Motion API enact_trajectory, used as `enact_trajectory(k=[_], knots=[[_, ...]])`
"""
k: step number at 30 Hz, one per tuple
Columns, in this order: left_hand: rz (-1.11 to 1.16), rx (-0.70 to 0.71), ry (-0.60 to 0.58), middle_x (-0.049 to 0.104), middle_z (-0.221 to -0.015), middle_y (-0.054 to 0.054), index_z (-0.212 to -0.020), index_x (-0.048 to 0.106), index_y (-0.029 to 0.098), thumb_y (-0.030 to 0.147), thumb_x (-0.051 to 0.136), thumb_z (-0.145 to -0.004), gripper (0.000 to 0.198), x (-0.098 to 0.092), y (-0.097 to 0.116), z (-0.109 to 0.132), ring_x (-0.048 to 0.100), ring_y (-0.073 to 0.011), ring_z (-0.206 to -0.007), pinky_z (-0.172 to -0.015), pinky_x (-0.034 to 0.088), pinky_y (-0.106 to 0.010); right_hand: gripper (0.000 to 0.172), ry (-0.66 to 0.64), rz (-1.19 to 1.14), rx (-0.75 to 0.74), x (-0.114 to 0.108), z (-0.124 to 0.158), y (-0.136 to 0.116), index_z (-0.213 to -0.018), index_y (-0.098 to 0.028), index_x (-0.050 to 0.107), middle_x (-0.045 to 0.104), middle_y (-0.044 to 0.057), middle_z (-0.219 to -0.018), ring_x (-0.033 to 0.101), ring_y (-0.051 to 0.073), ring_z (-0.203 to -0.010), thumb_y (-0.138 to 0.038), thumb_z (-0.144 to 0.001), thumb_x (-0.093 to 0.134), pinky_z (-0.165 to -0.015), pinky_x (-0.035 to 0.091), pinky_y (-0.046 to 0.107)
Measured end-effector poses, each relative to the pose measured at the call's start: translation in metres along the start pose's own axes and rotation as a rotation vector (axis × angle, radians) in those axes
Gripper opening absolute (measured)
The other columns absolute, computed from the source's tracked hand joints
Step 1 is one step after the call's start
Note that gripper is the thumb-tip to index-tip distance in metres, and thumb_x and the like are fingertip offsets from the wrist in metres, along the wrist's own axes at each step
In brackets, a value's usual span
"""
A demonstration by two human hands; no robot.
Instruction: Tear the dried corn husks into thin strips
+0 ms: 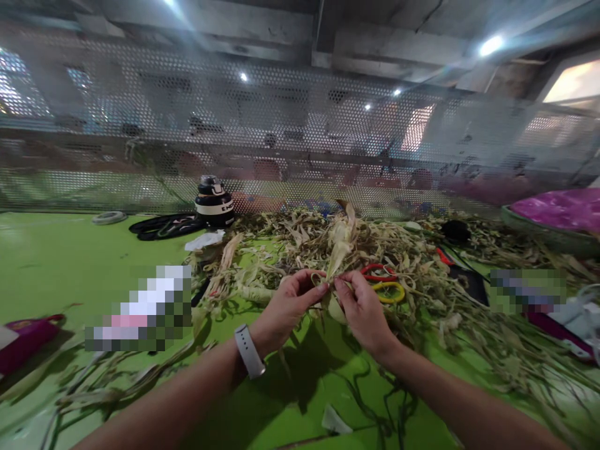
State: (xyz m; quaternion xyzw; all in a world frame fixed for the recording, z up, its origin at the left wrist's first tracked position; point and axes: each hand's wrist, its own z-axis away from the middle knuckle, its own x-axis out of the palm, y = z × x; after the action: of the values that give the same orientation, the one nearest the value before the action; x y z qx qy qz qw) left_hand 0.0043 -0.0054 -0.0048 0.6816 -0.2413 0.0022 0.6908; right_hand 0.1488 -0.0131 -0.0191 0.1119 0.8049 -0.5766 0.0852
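Note:
My left hand (291,306) and my right hand (360,309) meet over a green table (60,262). Both pinch a bundle of dried corn husk (338,247) that stands up between the fingertips. The left wrist wears a pale watch band (249,350). A large heap of dry husks and strips (422,262) lies just behind and to the right of my hands.
Red-handled scissors (377,271) and yellow-handled scissors (389,292) lie in the husks by my right hand. A black and cream bottle (214,201) with black straps stands at the back left. A perforated metal screen (300,125) closes the far side. A pink-covered basket (557,215) sits far right.

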Motion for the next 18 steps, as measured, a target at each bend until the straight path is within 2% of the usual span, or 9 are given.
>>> enact_trajectory(k=[2,4,8,13,15,18], knots=[[-0.064,0.027,0.021,0.057,-0.068,0.003,-0.089,0.062,0.017,0.031,0.073,-0.065,0.03,0.0,-0.001,0.0,0.05,-0.0085,-0.064,-0.064,0.042,-0.02,0.022,0.006,-0.02,-0.017,0.001,0.0,0.001,-0.084,-0.019,0.049,0.051,-0.002,-0.07,0.046,0.011,-0.061,-0.04,-0.085,0.045,-0.059,0.04,0.022],[-0.082,0.034,0.04,0.056,-0.065,0.004,-0.088,0.062,0.017,0.032,0.073,-0.064,0.03,0.0,-0.002,-0.001,0.05,-0.0085,-0.063,-0.062,0.041,-0.02,0.023,0.002,-0.051,-0.001,0.002,0.0,0.002,-0.086,-0.019,0.049,0.052,-0.001,-0.071,0.047,0.011,-0.061,-0.041,-0.085,0.046,-0.057,0.041,0.021],[0.038,0.003,0.078,0.061,-0.073,0.002,-0.085,0.062,0.017,0.032,0.075,-0.062,0.031,-0.001,-0.002,-0.002,0.054,-0.009,-0.066,-0.065,0.043,-0.021,0.025,-0.076,-0.097,0.075,-0.001,-0.004,0.0,-0.082,-0.018,0.051,0.053,-0.002,-0.066,0.048,0.01,-0.055,-0.043,-0.082,0.05,-0.05,0.04,0.02],[0.154,-0.073,0.031,0.063,-0.075,0.001,-0.086,0.063,0.016,0.03,0.074,-0.064,0.028,-0.002,0.001,-0.002,0.057,-0.0093,-0.065,-0.064,0.046,-0.021,0.024,-0.071,0.053,0.04,-0.007,-0.011,-0.002,-0.08,-0.016,0.059,0.063,0.003,-0.072,0.057,0.016,-0.066,-0.04,-0.08,0.054,-0.062,0.046,0.026],[0.155,-0.075,0.053,0.063,-0.075,0.0,-0.086,0.064,0.015,0.029,0.074,-0.064,0.028,-0.002,0.002,-0.003,0.057,-0.0087,-0.064,-0.062,0.046,-0.019,0.021,-0.042,0.094,0.007,-0.008,-0.014,0.002,-0.082,-0.016,0.058,0.064,0.005,-0.077,0.059,0.017,-0.072,-0.037,-0.081,0.052,-0.068,0.048,0.029],[0.121,-0.065,0.16,0.063,-0.073,0.002,-0.084,0.064,0.016,0.03,0.075,-0.061,0.029,-0.006,0.003,-0.006,0.055,-0.0064,-0.059,-0.053,0.043,-0.015,0.014,0.044,0.254,-0.145,-0.011,-0.015,0.006,-0.086,-0.017,0.055,0.061,0.007,-0.086,0.058,0.02,-0.081,-0.03,-0.081,0.051,-0.076,0.048,0.035]])
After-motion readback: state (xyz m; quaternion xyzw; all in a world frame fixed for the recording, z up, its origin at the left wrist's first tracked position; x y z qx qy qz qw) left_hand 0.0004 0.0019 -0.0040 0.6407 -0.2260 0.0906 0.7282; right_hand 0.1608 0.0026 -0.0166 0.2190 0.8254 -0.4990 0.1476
